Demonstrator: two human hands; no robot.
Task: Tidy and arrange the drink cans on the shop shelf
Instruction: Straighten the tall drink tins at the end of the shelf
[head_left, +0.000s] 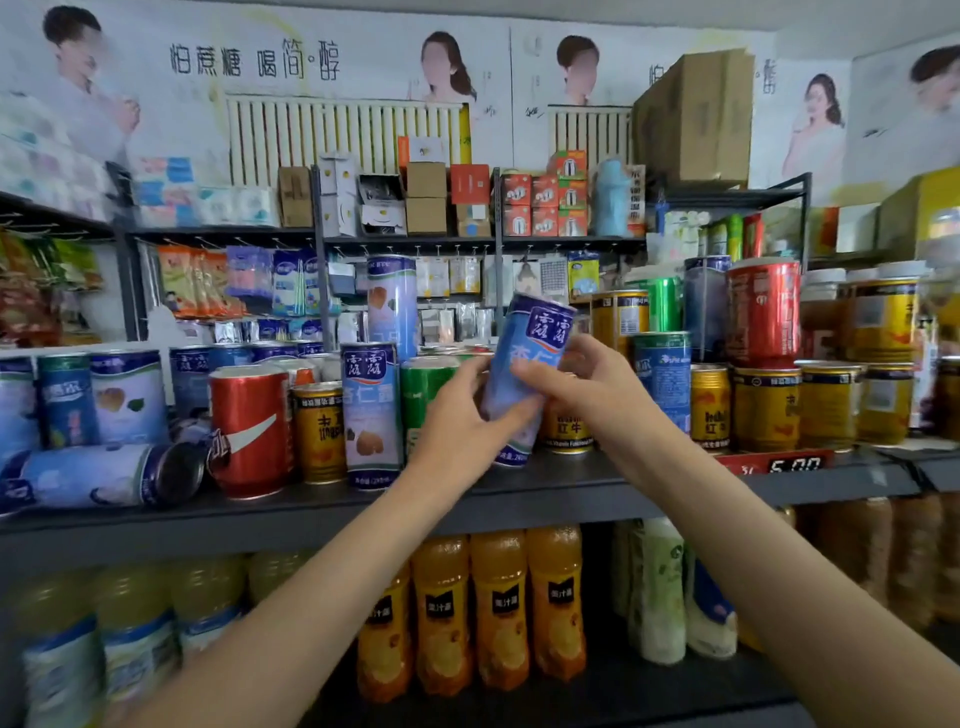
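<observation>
You held a tilted blue can (530, 364) in both hands, left hand (462, 415) low, right hand (582, 384) across its middle, above the shelf (519, 493) crowded with standing cans; one blue-white can (98, 475) lay sideways.

Two hands, left hand (457, 415) and right hand (587, 387), gripping one tilted blue can (530, 364). Red cans showing on shelf (519, 488): two, one left (249, 431), one stacked high at right (762, 312). One pale blue can lying on its side (98, 475) at far left. Orange juice bottles (498, 608) standing below: four in row. Upright blue and gold cans crowding together, blurring, count unclear.
</observation>
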